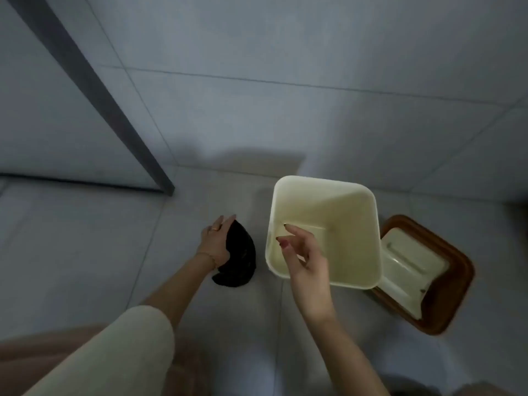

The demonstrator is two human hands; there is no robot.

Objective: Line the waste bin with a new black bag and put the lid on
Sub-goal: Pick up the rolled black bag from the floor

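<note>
A cream square waste bin point(354, 201) stands upright on the tiled floor with nothing inside it. Its lid point(445, 292), brown-rimmed with a cream flap, lies upside down on the floor, touching the bin's right side. A folded black bag point(240, 258) rests on the floor just left of the bin. My left hand point(215, 242) lies on the bag's left edge, fingers curled around it. My right hand point(303, 258) hovers over the bin's near left corner, fingers apart, holding nothing.
A tiled wall point(314, 67) rises behind the bin. A dark metal frame point(114, 115) with a glass panel slants down to the floor at the left. My knee in pale cloth point(114, 352) fills the lower left.
</note>
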